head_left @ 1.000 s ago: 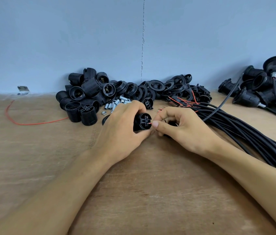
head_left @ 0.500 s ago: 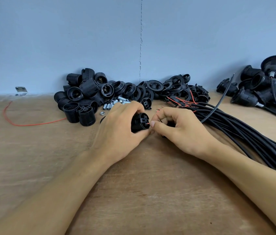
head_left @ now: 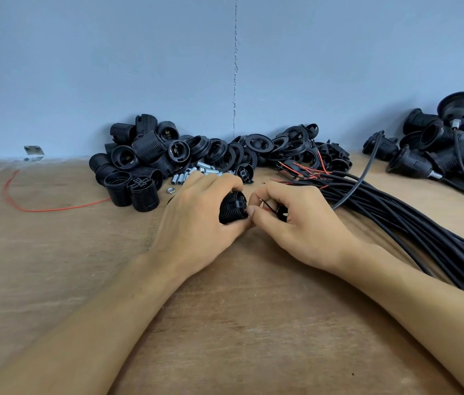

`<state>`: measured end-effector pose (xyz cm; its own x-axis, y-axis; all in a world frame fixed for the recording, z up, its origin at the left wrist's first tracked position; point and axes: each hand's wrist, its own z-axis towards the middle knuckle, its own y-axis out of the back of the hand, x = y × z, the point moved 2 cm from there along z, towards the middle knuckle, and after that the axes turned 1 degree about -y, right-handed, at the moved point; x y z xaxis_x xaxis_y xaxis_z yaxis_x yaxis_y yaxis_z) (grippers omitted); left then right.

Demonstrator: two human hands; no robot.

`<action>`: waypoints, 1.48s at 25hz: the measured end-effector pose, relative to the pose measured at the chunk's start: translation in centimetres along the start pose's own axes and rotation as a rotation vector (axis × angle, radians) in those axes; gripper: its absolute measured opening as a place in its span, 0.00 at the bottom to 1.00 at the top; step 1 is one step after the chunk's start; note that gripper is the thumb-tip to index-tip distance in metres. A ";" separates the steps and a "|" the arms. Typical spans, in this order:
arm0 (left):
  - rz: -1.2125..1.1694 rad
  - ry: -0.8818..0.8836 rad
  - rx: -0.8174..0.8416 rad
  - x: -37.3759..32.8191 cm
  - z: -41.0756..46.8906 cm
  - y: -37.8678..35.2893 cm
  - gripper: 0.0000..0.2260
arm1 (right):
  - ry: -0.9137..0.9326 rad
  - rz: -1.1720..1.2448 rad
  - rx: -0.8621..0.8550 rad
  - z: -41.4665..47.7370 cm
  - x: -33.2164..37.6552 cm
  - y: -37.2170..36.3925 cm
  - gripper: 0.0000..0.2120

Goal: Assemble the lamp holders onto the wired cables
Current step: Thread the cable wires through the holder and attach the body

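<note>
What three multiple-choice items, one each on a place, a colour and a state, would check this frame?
1. Where does the cable bundle lie relative to the hands?
A. To their left.
B. To their right.
C. Between them and the viewer.

2. What colour is the loose wire on the table at far left?
A. Red.
B. Blue.
C. White.

3. What is the left hand doing?
A. Resting flat on the table.
B. Gripping a black lamp holder.
C. Holding a screwdriver.

Answers:
1 B: the black cables run from beside the right hand to the right edge.
2 A: it curves red across the wood.
3 B: its fingers curl round the ribbed holder, while the right hand pinches a cable end at it.
</note>
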<state>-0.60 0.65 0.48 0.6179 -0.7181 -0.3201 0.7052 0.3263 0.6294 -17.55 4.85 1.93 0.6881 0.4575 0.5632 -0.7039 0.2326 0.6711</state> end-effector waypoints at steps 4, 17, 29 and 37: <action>0.055 0.010 -0.002 -0.2 -0.1 0.0 0.17 | 0.009 -0.032 -0.004 0.0 0.1 -0.1 0.06; 0.032 0.086 0.143 -0.4 0.1 0.3 0.20 | -0.058 0.087 0.042 0.3 -0.6 0.7 0.05; -0.054 0.085 0.142 -0.3 -0.1 -0.1 0.13 | 0.021 -0.087 0.006 0.0 -0.2 -0.1 0.07; -0.115 0.119 0.086 -0.2 -0.1 -0.2 0.13 | -0.029 -0.038 -0.017 0.0 -0.4 -0.2 0.05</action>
<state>-0.82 0.77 0.34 0.5751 -0.6682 -0.4721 0.7446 0.1884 0.6404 -17.67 4.56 1.54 0.7191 0.4232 0.5512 -0.6798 0.2638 0.6843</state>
